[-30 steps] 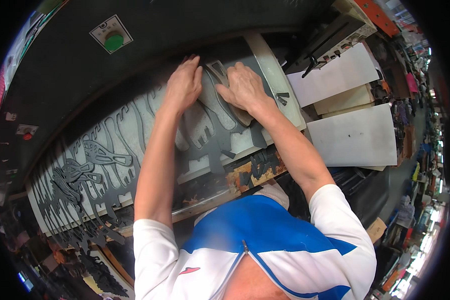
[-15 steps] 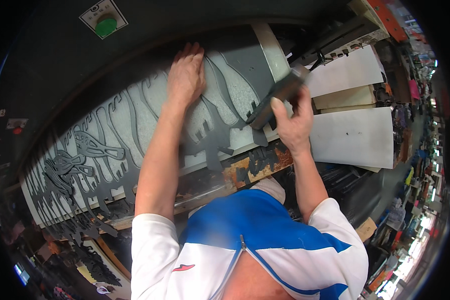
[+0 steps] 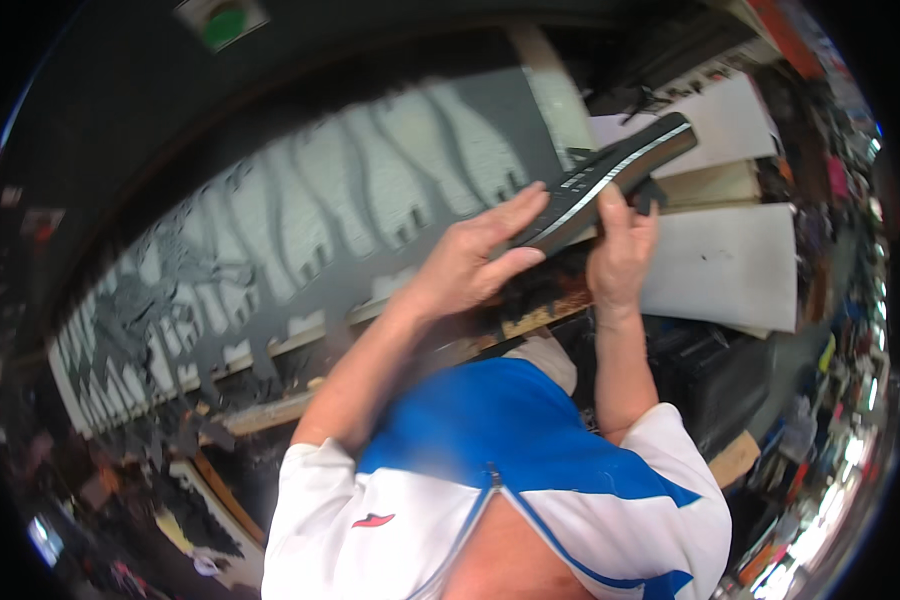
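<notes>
A long dark cutting die point(image 3: 625, 165) with a bright, curved metal edge is tilted above the right end of the work surface. My right hand point(image 3: 625, 245) grips it from below, thumb along its near side. At the die's left end, my left hand point(image 3: 475, 260) has its thumb and fingers around the tip. Beneath lies a dark grey sheet point(image 3: 515, 105) with a row of long curved cut-outs, through which a pale board point(image 3: 400, 125) shows. Dark cut pieces point(image 3: 140, 300) lie heaped on the left of the sheet.
A dark machine body with a green button point(image 3: 225, 25) overhangs the far side. White sheets point(image 3: 720, 260) are stacked at the right. A wooden ledge point(image 3: 270, 412) runs along the near edge, with dark scraps hanging over it.
My left hand has left the far part of the sheet and come back to the die's left end. The die has turned in my right hand, showing its bright edge.
</notes>
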Motion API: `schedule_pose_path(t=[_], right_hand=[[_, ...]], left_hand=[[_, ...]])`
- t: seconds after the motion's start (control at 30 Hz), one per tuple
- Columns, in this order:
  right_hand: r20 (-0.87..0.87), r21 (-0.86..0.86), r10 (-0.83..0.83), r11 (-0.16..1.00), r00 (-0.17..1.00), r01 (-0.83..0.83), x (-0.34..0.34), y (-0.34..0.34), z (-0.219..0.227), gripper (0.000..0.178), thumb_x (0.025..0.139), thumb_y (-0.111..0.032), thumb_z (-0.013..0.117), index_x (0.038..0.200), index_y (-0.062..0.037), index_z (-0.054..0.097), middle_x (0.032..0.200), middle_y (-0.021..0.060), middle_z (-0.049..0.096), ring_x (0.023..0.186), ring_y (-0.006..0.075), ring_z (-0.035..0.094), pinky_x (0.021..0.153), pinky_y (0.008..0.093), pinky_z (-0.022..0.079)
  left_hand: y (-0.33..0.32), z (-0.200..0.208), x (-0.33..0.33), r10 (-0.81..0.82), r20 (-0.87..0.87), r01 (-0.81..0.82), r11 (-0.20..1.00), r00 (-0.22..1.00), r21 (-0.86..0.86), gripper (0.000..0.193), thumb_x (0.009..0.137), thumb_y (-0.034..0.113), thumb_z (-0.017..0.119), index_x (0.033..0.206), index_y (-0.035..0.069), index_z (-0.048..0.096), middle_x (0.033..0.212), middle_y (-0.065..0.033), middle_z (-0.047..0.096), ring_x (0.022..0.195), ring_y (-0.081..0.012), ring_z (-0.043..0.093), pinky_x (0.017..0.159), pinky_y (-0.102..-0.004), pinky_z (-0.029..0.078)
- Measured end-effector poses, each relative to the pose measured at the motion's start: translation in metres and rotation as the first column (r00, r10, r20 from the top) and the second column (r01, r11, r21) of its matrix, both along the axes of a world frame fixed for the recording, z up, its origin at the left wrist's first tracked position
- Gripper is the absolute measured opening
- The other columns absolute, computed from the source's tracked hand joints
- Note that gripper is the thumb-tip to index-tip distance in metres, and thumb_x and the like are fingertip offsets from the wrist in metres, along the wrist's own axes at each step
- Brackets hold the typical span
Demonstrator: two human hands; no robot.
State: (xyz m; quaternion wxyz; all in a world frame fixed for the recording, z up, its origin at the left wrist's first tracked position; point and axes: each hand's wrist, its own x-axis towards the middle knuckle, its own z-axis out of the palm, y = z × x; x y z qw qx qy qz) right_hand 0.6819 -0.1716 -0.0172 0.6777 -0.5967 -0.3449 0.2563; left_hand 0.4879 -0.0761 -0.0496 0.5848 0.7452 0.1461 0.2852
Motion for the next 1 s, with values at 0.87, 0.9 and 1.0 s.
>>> schedule_pose_path(t=[0.87,0.9,1.0], right_hand=[[0.632,-0.659,0.742,0.666,0.222,-0.349,0.028,0.020,0.081,0.069,0.081,-0.001,0.079,0.147,-0.0124,0.065,0.115,0.0128,0.068,0.115,0.0327,0.067,0.100,0.0452,0.056],[0.696,-0.672,0.717,0.670,0.041,-0.317,0.036,0.030,0.087,0.063,0.084,-0.002,0.077,0.145,-0.0150,0.067,0.117,0.0119,0.068,0.118,0.0320,0.065,0.102,0.0459,0.056],[0.776,-0.621,0.510,0.720,-0.372,-0.309,0.057,0.066,0.088,0.047,0.091,-0.005,0.071,0.136,-0.0212,0.071,0.125,0.0095,0.066,0.127,0.0304,0.063,0.108,0.0477,0.054]], left_hand=[[0.188,0.049,-0.454,0.551,-0.689,-0.561,0.790,0.471,0.247,0.025,0.109,0.020,0.063,0.128,0.004,0.071,0.115,-0.0019,0.071,0.108,-0.0138,0.064,0.097,-0.0322,0.051],[0.200,0.045,-0.457,0.608,-0.745,-0.470,0.761,0.276,0.447,0.024,0.107,0.014,0.062,0.128,0.003,0.070,0.117,-0.0053,0.072,0.114,-0.0192,0.066,0.103,-0.0354,0.050],[0.206,0.033,-0.419,0.864,-0.491,-0.247,0.503,0.114,0.828,0.030,0.105,0.007,0.061,0.132,0.005,0.073,0.141,-0.0130,0.069,0.136,-0.0297,0.063,0.115,-0.0400,0.048]])
